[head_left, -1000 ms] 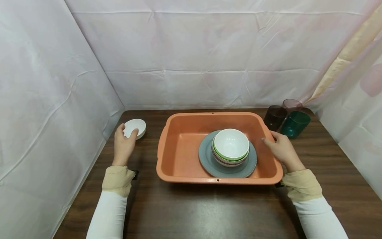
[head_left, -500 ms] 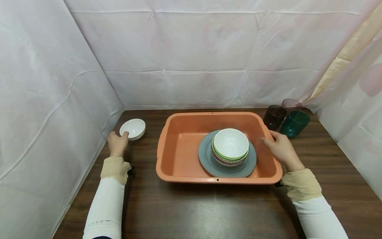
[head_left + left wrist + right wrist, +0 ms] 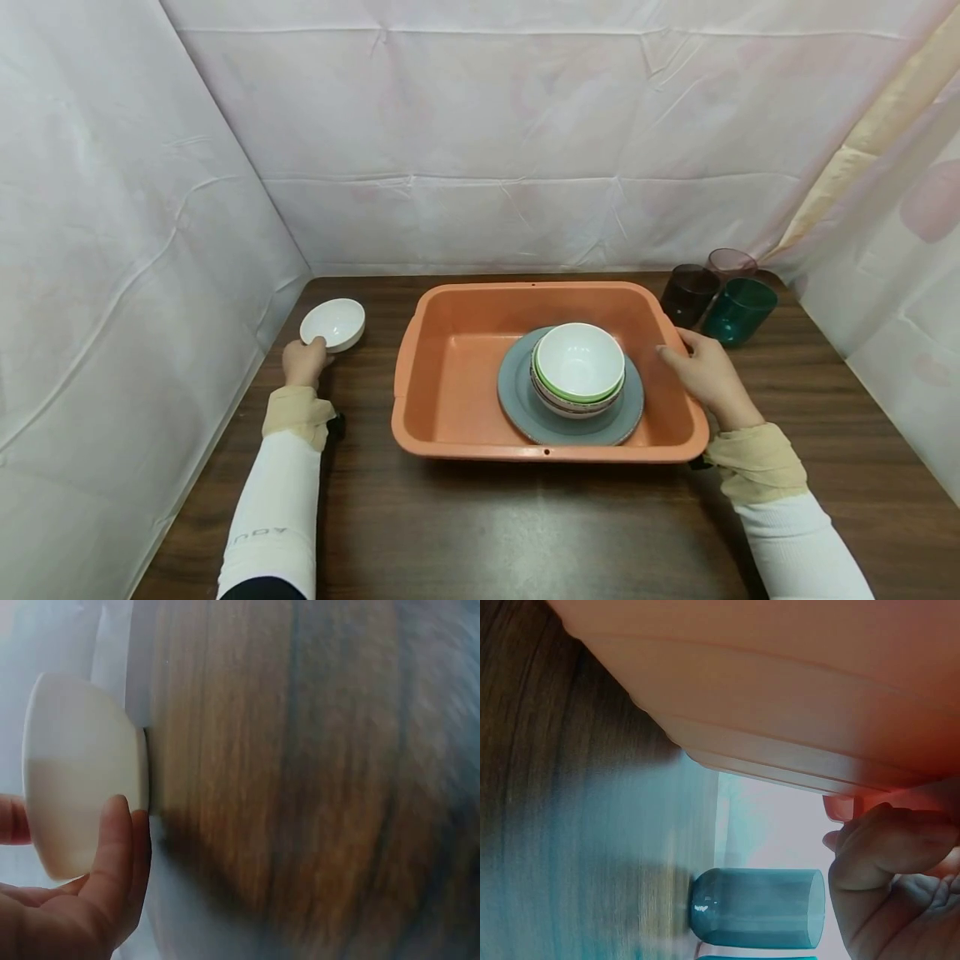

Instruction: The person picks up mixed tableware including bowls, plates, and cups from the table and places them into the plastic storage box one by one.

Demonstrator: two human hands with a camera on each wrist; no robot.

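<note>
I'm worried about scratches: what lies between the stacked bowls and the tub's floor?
The head view shows a plate under the bowls, inside the tub; anything beneath the plate is hidden.

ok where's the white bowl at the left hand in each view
Head: the white bowl is left of the orange tub, at the left hand.
Left wrist: the white bowl is at the far left, seen side-on.
Right wrist: not in it.
Shared landmark: the wood-grain table, in all three.
</note>
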